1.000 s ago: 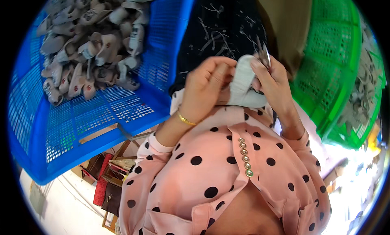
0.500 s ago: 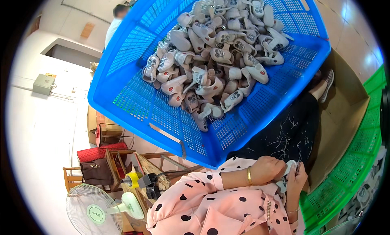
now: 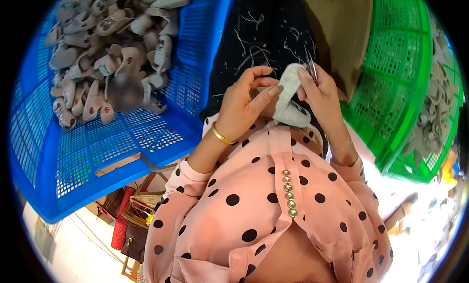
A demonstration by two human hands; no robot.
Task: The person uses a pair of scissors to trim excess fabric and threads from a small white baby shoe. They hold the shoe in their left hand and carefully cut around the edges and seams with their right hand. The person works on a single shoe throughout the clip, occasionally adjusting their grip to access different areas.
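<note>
A small grey-white baby shoe (image 3: pixel 289 98) is held up in front of my chest by both hands. My left hand (image 3: pixel 246 101), with a gold bangle on the wrist, pinches its left side with thumb and fingers. On the shoe's right side my right hand (image 3: pixel 320 92) grips it, with small metal snips (image 3: pixel 310 68) also between its fingers, their tips pointing up. My pink polka-dot sleeves fill the lower part of the view.
A blue plastic crate (image 3: pixel 122 136) at the left holds several similar small shoes (image 3: pixel 107 53). To the right stands a green plastic crate (image 3: pixel 400 87) with more grey pieces (image 3: pixel 435 117). Dark patterned cloth (image 3: pixel 264 33) lies behind the hands. Wooden racks and bags (image 3: pixel 132 214) sit below.
The view swung from the blue crate back onto my hands. Both hands still hold the small shoe, now with the left thumb and fingers spread along its side.
</note>
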